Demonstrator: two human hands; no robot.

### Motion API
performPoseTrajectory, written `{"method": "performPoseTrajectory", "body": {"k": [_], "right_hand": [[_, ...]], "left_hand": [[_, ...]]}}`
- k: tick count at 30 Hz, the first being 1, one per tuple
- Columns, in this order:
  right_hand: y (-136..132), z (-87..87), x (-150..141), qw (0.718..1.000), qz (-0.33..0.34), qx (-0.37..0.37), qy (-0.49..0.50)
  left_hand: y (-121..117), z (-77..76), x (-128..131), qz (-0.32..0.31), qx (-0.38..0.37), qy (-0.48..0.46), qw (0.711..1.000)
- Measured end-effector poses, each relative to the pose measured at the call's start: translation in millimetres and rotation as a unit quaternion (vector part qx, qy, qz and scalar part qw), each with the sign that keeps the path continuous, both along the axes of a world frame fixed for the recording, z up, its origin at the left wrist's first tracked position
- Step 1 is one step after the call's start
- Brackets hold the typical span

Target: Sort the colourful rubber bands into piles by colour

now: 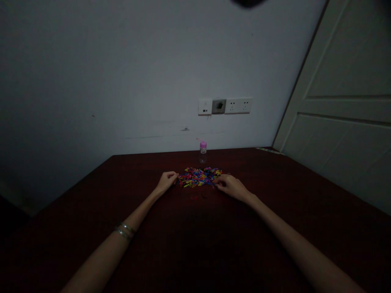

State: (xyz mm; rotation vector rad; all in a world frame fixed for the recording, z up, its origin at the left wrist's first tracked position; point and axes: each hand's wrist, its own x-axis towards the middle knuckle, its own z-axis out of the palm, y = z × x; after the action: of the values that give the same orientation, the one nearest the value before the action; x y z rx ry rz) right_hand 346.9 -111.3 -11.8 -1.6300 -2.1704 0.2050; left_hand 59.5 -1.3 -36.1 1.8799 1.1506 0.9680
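Note:
A loose heap of small, thin, many-coloured pieces point(195, 178), looped or clip-like and too small to name for sure, lies on the dark red table point(195, 228). My left hand point(167, 181) is at the heap's left edge, thumb and forefinger pinched together. Whatever is in that pinch is too small to make out. At the right edge, my right hand point(232, 186) rests palm down with its fingertips closed together against the pieces; what they grip is hidden. Just behind the heap stands a clear bottle point(203, 152) with a pink lid and strap.
A pale wall point(146, 81) rises at the table's back edge, with a row of sockets point(238, 106) above the bottle. To the right is a panelled door point(345, 122). A flat strip point(269, 151) lies at the back right corner.

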Motion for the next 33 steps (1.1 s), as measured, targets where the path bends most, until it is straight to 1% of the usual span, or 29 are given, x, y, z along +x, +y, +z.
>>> {"method": "performPoseTrajectory", "body": {"k": [6,11,17,22,25,28,33], "right_hand": [[-0.9,-8.2,-7.9,0.999,-0.014,0.025,-0.039],[-1.1,-9.1,-11.4,0.998,-0.032,0.022,-0.053],[-0.2,-8.1,-8.2,0.998,-0.023,0.023,-0.044],[1.2,0.8,2.3,0.999,0.01,0.031,0.003],[-5.0,5.0,5.9,0.998,0.062,0.008,0.011],[-14.9,4.5,6.2,0.995,0.102,-0.009,-0.002],[-22.0,2.2,5.8,0.994,0.103,-0.014,-0.023]], "left_hand": [[3.4,-3.5,-0.8,-0.001,0.01,0.013,1.0],[3.8,-3.5,-0.9,0.01,0.013,0.021,1.0],[3.7,-2.4,-1.5,0.018,0.01,0.03,0.999],[5.5,-4.6,-2.4,0.012,0.012,0.021,1.0],[5.9,-5.2,-2.2,0.016,0.003,0.024,1.0],[5.1,-4.6,-1.6,0.016,0.004,0.025,1.0],[1.4,-1.5,-0.8,0.013,0.003,0.027,1.0]]}}
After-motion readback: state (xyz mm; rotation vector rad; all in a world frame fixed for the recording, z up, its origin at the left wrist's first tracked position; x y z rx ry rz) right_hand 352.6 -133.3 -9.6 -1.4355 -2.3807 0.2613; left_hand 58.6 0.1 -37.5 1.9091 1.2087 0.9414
